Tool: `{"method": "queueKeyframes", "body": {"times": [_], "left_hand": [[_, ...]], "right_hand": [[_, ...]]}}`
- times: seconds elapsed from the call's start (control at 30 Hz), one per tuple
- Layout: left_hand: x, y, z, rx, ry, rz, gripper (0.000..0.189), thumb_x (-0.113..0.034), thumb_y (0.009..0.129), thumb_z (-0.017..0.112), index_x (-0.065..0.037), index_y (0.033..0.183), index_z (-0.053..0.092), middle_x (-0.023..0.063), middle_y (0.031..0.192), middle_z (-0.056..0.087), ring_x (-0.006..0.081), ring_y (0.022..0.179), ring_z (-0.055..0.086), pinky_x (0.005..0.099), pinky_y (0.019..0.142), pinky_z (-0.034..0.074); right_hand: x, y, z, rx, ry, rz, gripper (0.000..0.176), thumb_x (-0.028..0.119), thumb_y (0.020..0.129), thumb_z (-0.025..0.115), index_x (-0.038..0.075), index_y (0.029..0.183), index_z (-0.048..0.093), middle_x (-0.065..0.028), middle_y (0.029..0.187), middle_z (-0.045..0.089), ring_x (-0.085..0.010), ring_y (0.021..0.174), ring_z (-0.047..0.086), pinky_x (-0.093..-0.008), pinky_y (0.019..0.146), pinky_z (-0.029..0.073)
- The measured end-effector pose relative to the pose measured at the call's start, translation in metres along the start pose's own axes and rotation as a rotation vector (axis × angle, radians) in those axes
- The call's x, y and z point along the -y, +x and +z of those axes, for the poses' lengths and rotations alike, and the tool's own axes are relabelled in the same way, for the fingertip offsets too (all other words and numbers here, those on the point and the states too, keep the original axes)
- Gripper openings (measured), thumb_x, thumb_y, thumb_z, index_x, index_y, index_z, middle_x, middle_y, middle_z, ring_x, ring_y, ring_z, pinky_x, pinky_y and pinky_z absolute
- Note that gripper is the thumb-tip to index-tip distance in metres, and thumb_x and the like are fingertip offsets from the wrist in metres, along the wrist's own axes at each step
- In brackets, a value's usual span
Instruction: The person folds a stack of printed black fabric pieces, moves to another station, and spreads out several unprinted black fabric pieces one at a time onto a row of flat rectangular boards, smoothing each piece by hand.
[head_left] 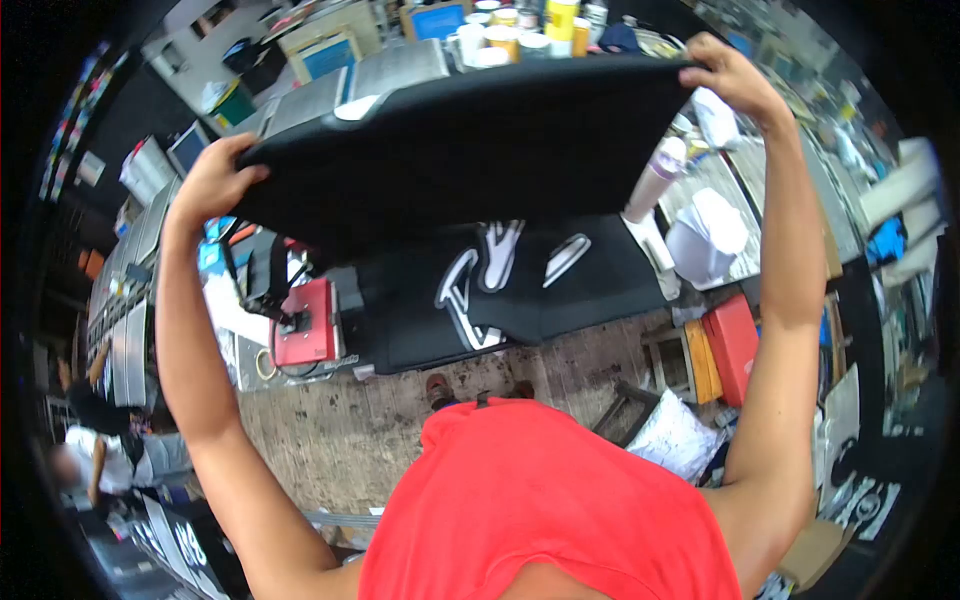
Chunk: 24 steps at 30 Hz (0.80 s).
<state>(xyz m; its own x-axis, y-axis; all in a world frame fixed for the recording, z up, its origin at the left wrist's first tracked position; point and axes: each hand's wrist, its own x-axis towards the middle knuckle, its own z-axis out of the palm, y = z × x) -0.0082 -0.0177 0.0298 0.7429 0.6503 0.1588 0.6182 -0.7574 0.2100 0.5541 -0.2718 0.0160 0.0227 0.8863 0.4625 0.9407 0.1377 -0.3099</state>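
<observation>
Both my arms are stretched out, raising a wide sheet of black cloth (470,140) over the table. My left hand (215,185) pinches its left corner, thumb on the near side. At the opposite upper corner my right hand (735,82) grips the cloth between thumb and fingers. The top edge runs nearly taut between them, and the sheet slants down toward the table. Below it, more black cloth (600,300) lies flat, with white outlined print shapes (470,300) on it. Part of the print is hidden behind the raised sheet.
A red-plated press (305,325) stands left of the cloth. To the right are a pale spray can (655,180) and a white tub (705,240). Paint pots (505,40) crowd the back. A person (120,455) is at far left; a stuffed plastic bag (675,435) sits lower right.
</observation>
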Motion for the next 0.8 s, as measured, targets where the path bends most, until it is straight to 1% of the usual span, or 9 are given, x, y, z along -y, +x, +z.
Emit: {"method": "queueKeyframes", "body": {"times": [0.03, 0.1, 0.13, 0.17, 0.3, 0.37, 0.5, 0.63, 0.8], "left_hand": [[0.001, -0.004, -0.005, -0.009, -0.039, -0.022, 0.022, -0.009, 0.076, 0.065, 0.003, 0.094, 0.061, 0.0149, 0.080, 0.062, 0.0217, 0.080, 0.060, 0.0348, 0.077, 0.046], [-0.006, -0.016, -0.025, -0.154, -0.120, 0.008, 0.025, -0.009, 0.079, 0.064, 0.003, 0.100, 0.061, 0.0089, 0.088, 0.064, 0.0174, 0.086, 0.058, 0.0324, 0.082, 0.045], [-0.007, -0.022, -0.037, -0.245, -0.146, 0.019, 0.027, -0.007, 0.079, 0.064, 0.002, 0.104, 0.061, 0.0063, 0.091, 0.064, 0.0162, 0.089, 0.058, 0.0310, 0.084, 0.045], [-0.005, -0.027, -0.043, -0.335, -0.174, 0.022, 0.030, -0.005, 0.079, 0.063, 0.002, 0.108, 0.061, 0.0036, 0.094, 0.064, 0.0151, 0.091, 0.057, 0.0296, 0.086, 0.044], [0.017, -0.021, -0.035, -0.159, -0.182, -0.051, 0.036, -0.009, 0.074, 0.069, 0.002, 0.108, 0.064, 0.0049, 0.091, 0.065, 0.0146, 0.086, 0.060, 0.0285, 0.086, 0.045], [0.033, -0.011, -0.024, -0.300, 0.101, 0.113, 0.036, -0.011, 0.072, 0.071, 0.003, 0.105, 0.064, 0.0051, 0.081, 0.064, 0.0133, 0.081, 0.059, 0.0285, 0.081, 0.046], [-0.024, 0.008, -0.029, 0.018, -0.009, 0.044, 0.026, -0.015, 0.074, 0.070, 0.001, 0.094, 0.066, 0.0103, 0.075, 0.064, 0.0196, 0.075, 0.061, 0.0323, 0.075, 0.047], [-0.008, 0.042, -0.004, -0.269, 0.191, 0.105, 0.023, -0.022, 0.077, 0.066, -0.009, 0.095, 0.068, 0.0162, 0.080, 0.067, 0.0326, 0.081, 0.064, 0.0378, 0.074, 0.048], [0.010, 0.060, -0.008, -0.590, 0.304, 0.006, 0.027, -0.023, 0.081, 0.059, -0.013, 0.105, 0.067, 0.0159, 0.088, 0.068, 0.0338, 0.084, 0.066, 0.0372, 0.075, 0.050]], "right_hand": [[-0.006, -0.003, -0.007, -0.123, 0.056, -0.164, 0.026, 0.009, 0.074, 0.070, -0.001, 0.097, 0.063, -0.0021, 0.088, 0.059, -0.0132, 0.087, 0.056, -0.0280, 0.082, 0.044], [0.013, -0.021, -0.042, -0.039, 0.016, 0.095, 0.030, 0.005, 0.076, 0.063, 0.002, 0.106, 0.064, -0.0019, 0.091, 0.063, -0.0128, 0.087, 0.058, -0.0257, 0.082, 0.045], [0.058, -0.029, -0.057, -0.044, 0.194, 0.199, 0.048, 0.007, 0.083, 0.065, 0.008, 0.130, 0.054, -0.0039, 0.111, 0.065, -0.0136, 0.100, 0.059, -0.0294, 0.093, 0.046], [0.081, -0.040, -0.060, -0.209, 0.410, 0.105, 0.034, 0.000, 0.081, 0.064, 0.005, 0.115, 0.064, -0.0054, 0.108, 0.065, -0.0114, 0.094, 0.059, -0.0275, 0.085, 0.048], [0.090, -0.071, -0.076, -0.171, 0.429, 0.261, 0.021, -0.006, 0.071, 0.072, 0.003, 0.090, 0.065, 0.0008, 0.082, 0.065, -0.0084, 0.079, 0.060, -0.0242, 0.073, 0.050], [0.085, -0.078, -0.075, -0.147, 0.371, 0.211, 0.020, -0.005, 0.070, 0.073, 0.004, 0.086, 0.064, 0.0021, 0.076, 0.064, -0.0083, 0.072, 0.059, -0.0240, 0.067, 0.048], [0.064, -0.065, -0.053, -0.195, 0.281, 0.472, 0.018, -0.004, 0.070, 0.071, 0.006, 0.083, 0.065, 0.0028, 0.072, 0.062, -0.0069, 0.067, 0.056, -0.0242, 0.061, 0.045], [0.034, -0.028, -0.017, -0.245, 0.184, 0.436, 0.017, -0.004, 0.069, 0.070, 0.006, 0.082, 0.066, 0.0016, 0.072, 0.062, -0.0076, 0.068, 0.055, -0.0246, 0.061, 0.044], [0.012, 0.021, -0.007, -0.542, 0.156, 0.215, 0.018, -0.006, 0.071, 0.068, 0.005, 0.084, 0.066, 0.0011, 0.073, 0.062, -0.0087, 0.069, 0.054, -0.0249, 0.062, 0.043]]}}
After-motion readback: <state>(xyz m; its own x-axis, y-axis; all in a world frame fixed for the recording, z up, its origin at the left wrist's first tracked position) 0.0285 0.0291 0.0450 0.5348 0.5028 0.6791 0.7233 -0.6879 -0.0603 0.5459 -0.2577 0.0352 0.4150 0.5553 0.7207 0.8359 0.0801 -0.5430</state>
